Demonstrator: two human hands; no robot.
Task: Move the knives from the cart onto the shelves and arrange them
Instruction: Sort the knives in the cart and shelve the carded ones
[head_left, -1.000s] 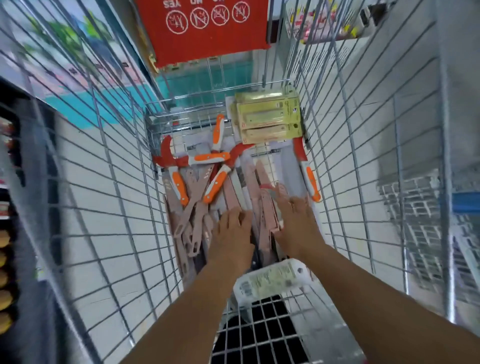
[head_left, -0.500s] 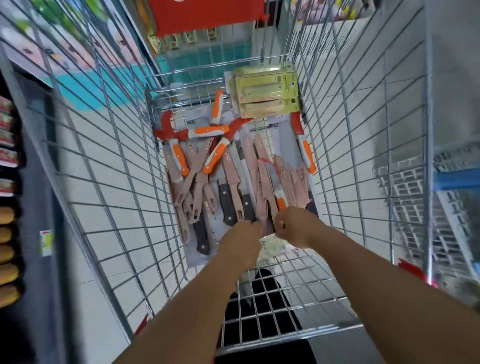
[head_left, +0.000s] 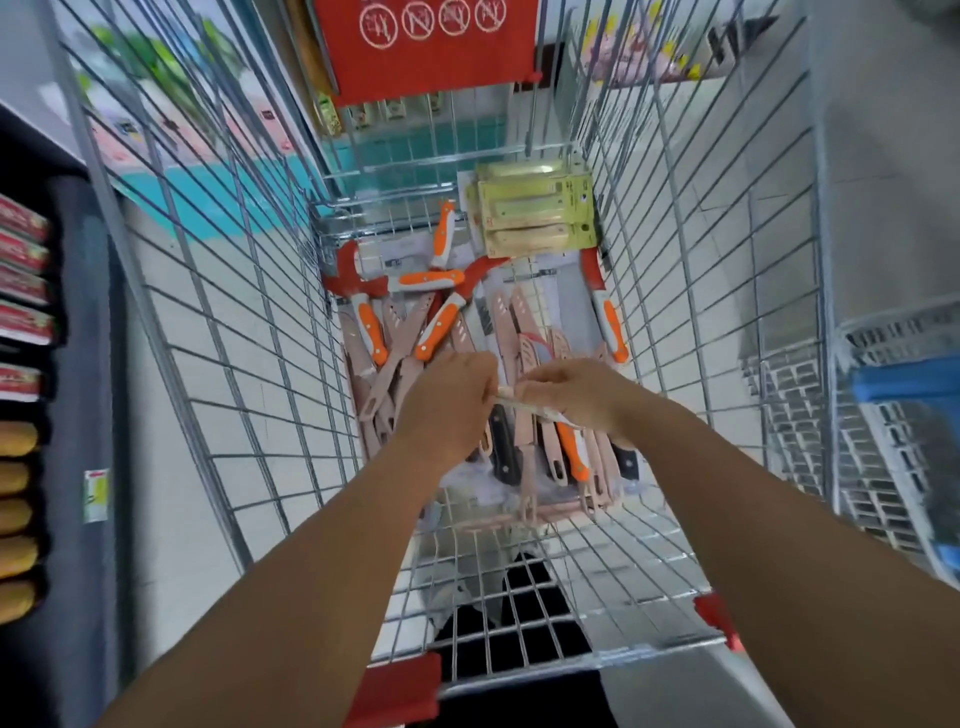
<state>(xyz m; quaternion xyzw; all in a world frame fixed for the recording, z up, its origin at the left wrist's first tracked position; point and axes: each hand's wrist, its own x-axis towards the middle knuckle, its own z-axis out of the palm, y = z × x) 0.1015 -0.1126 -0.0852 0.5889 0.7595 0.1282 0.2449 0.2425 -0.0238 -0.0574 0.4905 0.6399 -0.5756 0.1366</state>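
Observation:
Both my arms reach down into a wire shopping cart (head_left: 244, 364). My left hand (head_left: 447, 410) and my right hand (head_left: 576, 395) are closed on the two ends of a flat pale package (head_left: 524, 406), seen edge-on and held just above the pile. Below lie several pink sheathed knives (head_left: 511, 322), orange-handled knives with red sheaths (head_left: 439, 325) and black-handled knives (head_left: 504, 447). A stack of yellow-green knife packs (head_left: 535, 215) rests against the cart's far end. My hands hide part of the pile.
A dark shelf unit (head_left: 78, 364) with packaged goods stands to the left of the cart. A red sign (head_left: 426, 47) hangs at the cart's far end. Grey and blue crates (head_left: 904, 384) sit to the right. The cart's near edge has red corner caps (head_left: 395, 691).
Both hands pulled back from pressing on the knives, closed on the pale package and lifted it above the pile. The camera has shifted as well.

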